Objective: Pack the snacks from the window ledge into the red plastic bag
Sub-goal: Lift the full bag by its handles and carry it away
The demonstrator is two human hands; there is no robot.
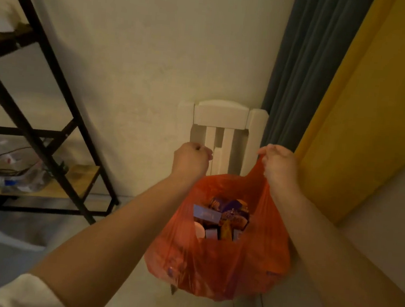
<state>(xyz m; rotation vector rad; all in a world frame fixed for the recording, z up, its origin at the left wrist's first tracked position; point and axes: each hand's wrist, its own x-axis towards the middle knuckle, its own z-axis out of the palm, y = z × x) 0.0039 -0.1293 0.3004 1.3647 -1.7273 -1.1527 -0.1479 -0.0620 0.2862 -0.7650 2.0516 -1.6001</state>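
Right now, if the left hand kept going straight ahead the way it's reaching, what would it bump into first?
Probably the white chair back: the left hand, gripping a handle of the red plastic bag, sits just before its slats. Depth is unclear, so contact could already be close.

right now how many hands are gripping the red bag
2: the left hand and the right hand each hold up a handle of the red bag, in front of a white chair.

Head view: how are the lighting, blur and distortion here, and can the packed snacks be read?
Head view: dim, warm light; wide-angle bending bows the black shelf frame, which is also motion-smeared; the red plastic bag, left hand and right hand are sharper; the snacks show as purple packets, their print unreadable.
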